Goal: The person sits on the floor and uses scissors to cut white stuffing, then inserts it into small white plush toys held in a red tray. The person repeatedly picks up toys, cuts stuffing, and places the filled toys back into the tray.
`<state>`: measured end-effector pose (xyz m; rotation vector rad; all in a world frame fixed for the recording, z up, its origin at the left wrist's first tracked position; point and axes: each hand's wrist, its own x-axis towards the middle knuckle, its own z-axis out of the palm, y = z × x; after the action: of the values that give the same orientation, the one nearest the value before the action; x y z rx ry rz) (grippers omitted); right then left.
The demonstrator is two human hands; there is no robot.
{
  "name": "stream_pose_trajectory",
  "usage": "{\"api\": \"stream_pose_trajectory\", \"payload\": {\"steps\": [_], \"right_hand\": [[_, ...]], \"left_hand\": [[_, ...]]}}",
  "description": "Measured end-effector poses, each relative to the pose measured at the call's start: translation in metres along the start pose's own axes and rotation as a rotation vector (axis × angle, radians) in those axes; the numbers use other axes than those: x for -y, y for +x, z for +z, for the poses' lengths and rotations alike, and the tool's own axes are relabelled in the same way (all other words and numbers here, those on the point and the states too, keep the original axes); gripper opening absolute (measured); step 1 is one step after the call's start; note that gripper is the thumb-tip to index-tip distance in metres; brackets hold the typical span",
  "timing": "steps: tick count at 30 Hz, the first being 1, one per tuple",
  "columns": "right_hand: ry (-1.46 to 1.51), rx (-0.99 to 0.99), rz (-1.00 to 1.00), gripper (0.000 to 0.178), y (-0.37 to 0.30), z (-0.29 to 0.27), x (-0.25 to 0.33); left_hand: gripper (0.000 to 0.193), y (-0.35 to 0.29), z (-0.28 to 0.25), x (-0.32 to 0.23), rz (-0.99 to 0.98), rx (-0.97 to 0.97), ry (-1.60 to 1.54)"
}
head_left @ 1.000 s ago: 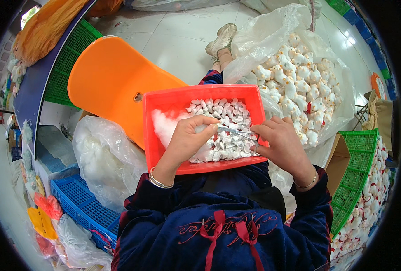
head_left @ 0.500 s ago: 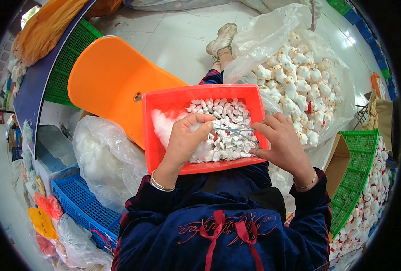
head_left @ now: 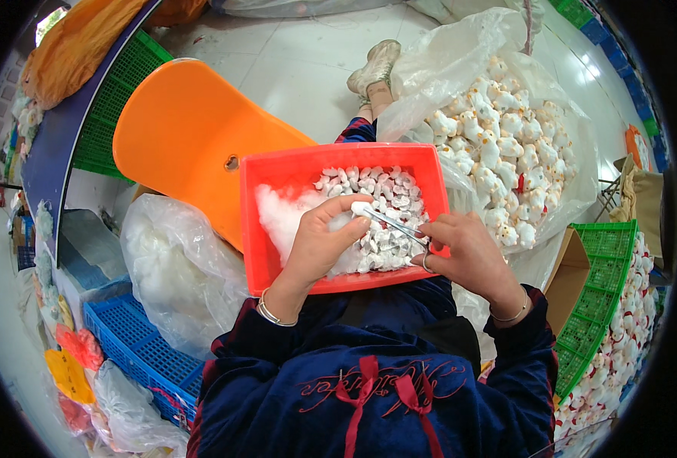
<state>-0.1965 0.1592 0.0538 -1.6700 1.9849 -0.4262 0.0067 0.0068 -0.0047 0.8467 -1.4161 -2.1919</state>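
Tweezers [head_left: 394, 224] slanting from right hand [head_left: 466, 256] up-left

We sit in a small toy workshop: bulging plastic sacks of plush animals [head_left: 498, 145], stuffing bags [head_left: 182, 275] and stacked crates [head_left: 598, 305] surround us.

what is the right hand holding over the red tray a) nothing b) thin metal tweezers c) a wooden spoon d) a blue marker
b: the right hand grips thin metal tweezers whose tips point at the small white piece pinched in the left hand, above the red rectangular plastic tray.
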Motion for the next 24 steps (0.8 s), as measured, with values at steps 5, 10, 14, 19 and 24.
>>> {"api": "stream_pose_trajectory", "payload": {"steps": [5,10,14,19,24], "right_hand": [[0.116,0.002,0.008,0.03,0.0004,0.0027,0.0009],[0.077,0.008,0.041,0.038,-0.0011,0.005,0.0005],[-0.008,-0.161,-0.011,0.047,-0.0035,0.0034,0.0008],[-0.076,-0.17,-0.043,0.046,-0.0022,0.0067,0.0045],[-0.118,-0.096,-0.005,0.038,-0.0053,0.0077,0.0038]], "left_hand": [[0.028,-0.001,0.0025,0.0031,0.054,-0.022,0.033],[0.027,-0.0021,0.0019,0.0031,0.005,-0.045,0.062],[0.026,-0.0003,0.0006,0.0007,-0.033,-0.069,0.013],[0.027,-0.0017,0.0014,0.002,-0.03,-0.07,-0.053],[0.025,-0.0039,0.0069,-0.0006,-0.005,-0.106,0.023]]}}
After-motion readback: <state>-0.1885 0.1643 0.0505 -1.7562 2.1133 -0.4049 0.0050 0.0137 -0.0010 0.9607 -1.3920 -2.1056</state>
